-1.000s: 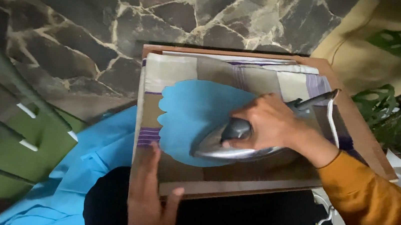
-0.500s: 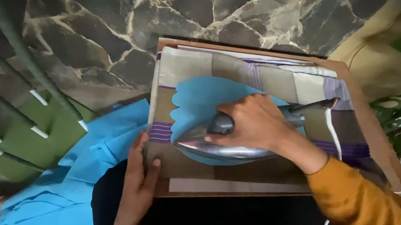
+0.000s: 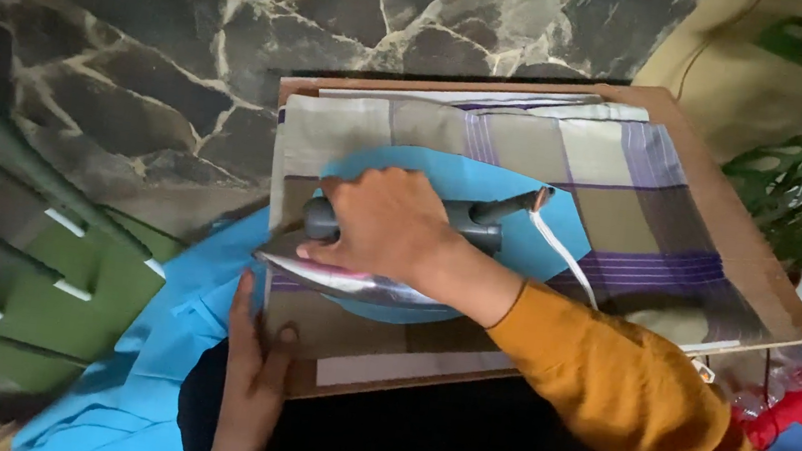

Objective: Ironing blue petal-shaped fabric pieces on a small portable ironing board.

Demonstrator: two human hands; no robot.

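The right hand [image 3: 383, 226] is closed around the dark handle of the iron [image 3: 355, 276], which now sits low on the blue cloth [image 3: 486, 190], just left of frame centre. Compared with a second ago, the iron has slid left and toward the near edge of the board [image 3: 749, 265]; its shiny soleplate edge now overhangs the lower-left rim of the blue piece, leaving more of that piece bare toward the upper right. That suggests the pass has covered the middle of the piece and is working its near-left edge. The left hand [image 3: 248, 379] has stayed at the board's lower-left corner, fingers flat and open, pressing the striped cover [image 3: 627, 181] and gripping nothing. The rest of the blue cloth hangs off the board toward the lower left. The white cord [image 3: 563, 259] trails right from the iron's rear.
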